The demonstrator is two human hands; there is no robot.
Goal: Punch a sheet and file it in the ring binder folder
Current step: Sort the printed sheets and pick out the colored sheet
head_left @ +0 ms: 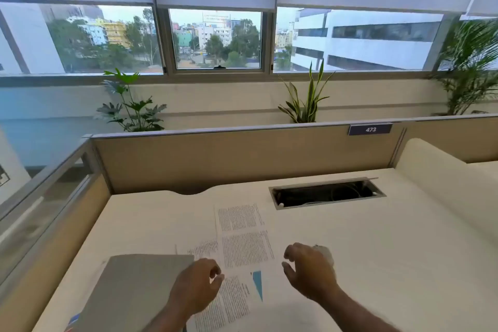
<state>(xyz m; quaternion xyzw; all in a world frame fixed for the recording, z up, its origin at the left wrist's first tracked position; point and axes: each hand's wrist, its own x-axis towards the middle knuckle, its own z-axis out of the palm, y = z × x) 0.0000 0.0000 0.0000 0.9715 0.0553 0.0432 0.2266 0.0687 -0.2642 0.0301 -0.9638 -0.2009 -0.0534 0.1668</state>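
Observation:
Several printed sheets [242,237] lie spread on the white desk [390,250], one with a blue triangle near the front. A closed grey folder [129,288] lies at the front left, partly over the sheets. My left hand [196,288] hovers at the folder's right edge, fingers curled, holding nothing. My right hand [310,269] hangs just right of the sheets with fingers apart and empty. A small pale, shiny object [324,250] peeks out behind my right hand; I cannot tell what it is. No hole punch is in view.
An open cable slot [326,193] is cut into the desk at the back right. Beige partition panels [242,156] close the desk at the back and left. A white rounded divider [444,170] rises on the right. Potted plants stand behind the partition.

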